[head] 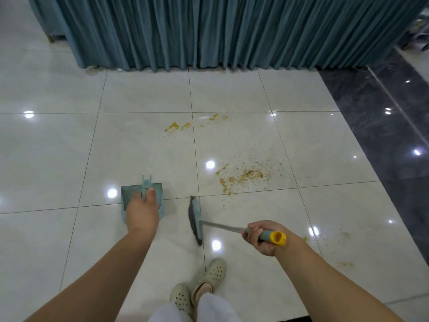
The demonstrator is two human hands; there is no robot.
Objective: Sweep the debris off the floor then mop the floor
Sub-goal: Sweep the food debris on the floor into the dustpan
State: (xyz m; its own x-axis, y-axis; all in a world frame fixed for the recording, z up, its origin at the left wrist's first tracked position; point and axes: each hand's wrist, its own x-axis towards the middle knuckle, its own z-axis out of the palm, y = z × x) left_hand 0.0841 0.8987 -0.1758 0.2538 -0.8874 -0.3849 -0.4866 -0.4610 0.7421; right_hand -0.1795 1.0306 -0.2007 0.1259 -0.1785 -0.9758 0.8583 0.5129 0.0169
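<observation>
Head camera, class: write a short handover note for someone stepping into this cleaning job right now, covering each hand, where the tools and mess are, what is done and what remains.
Left hand holds the dustpan by its handle, pan near the floor.
Right hand grips the broom handle; the broom head sits between the dustpan and the mess.
Crumb debris lies scattered right of the broom; yellow smears lie further ahead near the curtain; more bits at far right.
Done: no patch visibly cleared.
Left: sweep all patches into the pan, then mop; no mop in view.

head cam: single wide-angle view | worn on head | faces forward and down | hands near, tiled floor (232, 140) beyond | curtain (232, 31) at top
</observation>
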